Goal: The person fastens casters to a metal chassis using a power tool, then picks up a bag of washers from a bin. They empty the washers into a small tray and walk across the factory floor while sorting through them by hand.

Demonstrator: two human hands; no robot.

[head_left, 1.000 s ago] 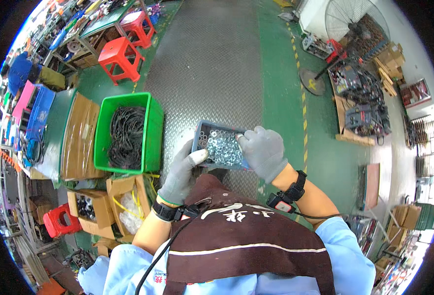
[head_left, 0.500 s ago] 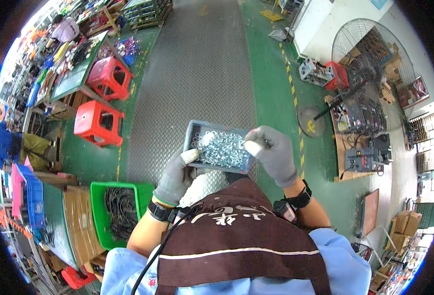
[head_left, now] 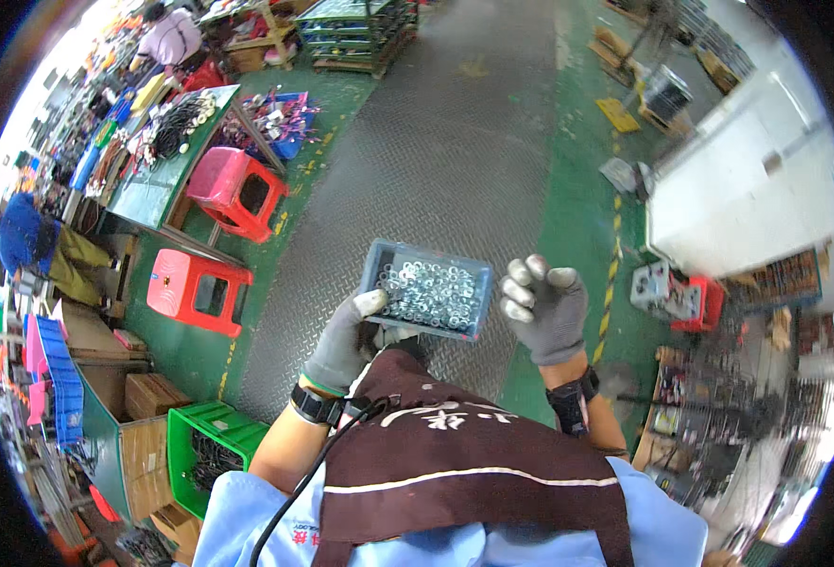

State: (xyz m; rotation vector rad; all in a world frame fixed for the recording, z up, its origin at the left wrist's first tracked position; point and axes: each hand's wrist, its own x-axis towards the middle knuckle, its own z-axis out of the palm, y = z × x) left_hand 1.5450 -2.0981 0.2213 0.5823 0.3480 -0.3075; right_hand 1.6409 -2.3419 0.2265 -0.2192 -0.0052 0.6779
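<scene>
My left hand [head_left: 339, 342] wears a grey glove with pale fingertips and grips the left edge of a blue-grey plastic bin [head_left: 482, 312], thumb over the rim. Many small shiny metal rings [head_left: 431, 293], like washers, cover the bin's bottom. Just right of the bin, apart from it, my gloved right hand [head_left: 551, 312] is raised with its fingers loosely bent and spread; nothing shows in it.
A metal tread-plate walkway [head_left: 417, 142] runs ahead between green floor strips. Red stools [head_left: 199, 288] and a cluttered table [head_left: 157, 184] line the left, with a green crate [head_left: 176, 463] nearer. A white cabinet [head_left: 743, 194] stands right. Two people work at far left.
My right hand has drawn away from the bin's right rim to the right, and its fingers have opened. My left hand still holds the bin. The surroundings have shifted as I move and turn.
</scene>
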